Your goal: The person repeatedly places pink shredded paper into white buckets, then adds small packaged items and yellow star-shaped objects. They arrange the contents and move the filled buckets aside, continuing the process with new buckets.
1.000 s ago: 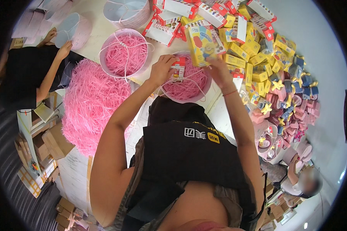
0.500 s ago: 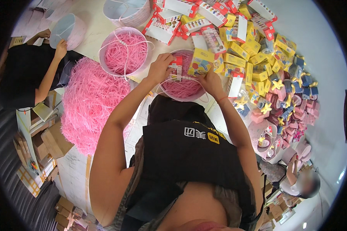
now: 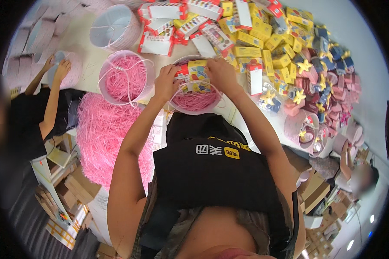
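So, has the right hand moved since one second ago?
Yes. The right hand came back from the pile of yellow boxes to the round pink tub, over its far rim.

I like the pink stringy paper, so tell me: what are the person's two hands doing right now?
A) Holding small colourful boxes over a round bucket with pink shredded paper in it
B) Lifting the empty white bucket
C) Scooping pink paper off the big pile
A: the left hand and right hand both grip small colourful boxes above the round bucket lined with pink shredded paper.
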Tool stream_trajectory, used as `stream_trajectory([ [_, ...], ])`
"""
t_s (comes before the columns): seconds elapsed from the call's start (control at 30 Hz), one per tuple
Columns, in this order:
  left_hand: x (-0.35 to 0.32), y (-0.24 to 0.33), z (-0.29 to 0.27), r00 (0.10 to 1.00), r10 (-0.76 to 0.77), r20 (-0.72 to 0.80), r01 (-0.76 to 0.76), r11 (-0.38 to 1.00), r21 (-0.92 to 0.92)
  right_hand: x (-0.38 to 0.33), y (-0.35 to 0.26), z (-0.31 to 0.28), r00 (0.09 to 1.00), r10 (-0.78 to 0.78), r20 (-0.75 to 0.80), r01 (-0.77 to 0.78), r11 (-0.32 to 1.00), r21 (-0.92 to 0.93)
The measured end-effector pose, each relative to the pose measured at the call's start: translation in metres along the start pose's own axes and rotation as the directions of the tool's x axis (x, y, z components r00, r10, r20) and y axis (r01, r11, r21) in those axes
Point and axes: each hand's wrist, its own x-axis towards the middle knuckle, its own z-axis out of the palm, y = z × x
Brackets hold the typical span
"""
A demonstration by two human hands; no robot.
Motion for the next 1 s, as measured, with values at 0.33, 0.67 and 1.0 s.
stream_trajectory([
  [0.33, 0.029, 0.024, 0.009, 0.992, 0.070, 0.102, -0.079, 0.993, 0.084, -0.042, 0.033, 0.061, 0.972, 0.063, -0.227, -0.064, 0.998, 0.005],
  [0.67, 0.042, 0.063, 0.041, 0.970, 0.166, 0.177, -0.189, 0.974, 0.122, -0.095, 0.075, 0.030, 0.937, 0.055, -0.344, -0.001, 0.988, 0.155],
  [1.0, 0.024, 0.079, 0.051, 0.983, 0.121, 0.135, -0.139, 0.981, 0.133, -0.264, 0.455, -0.040, 0.328, 0.882, -0.339, -0.809, 0.448, 0.381],
])
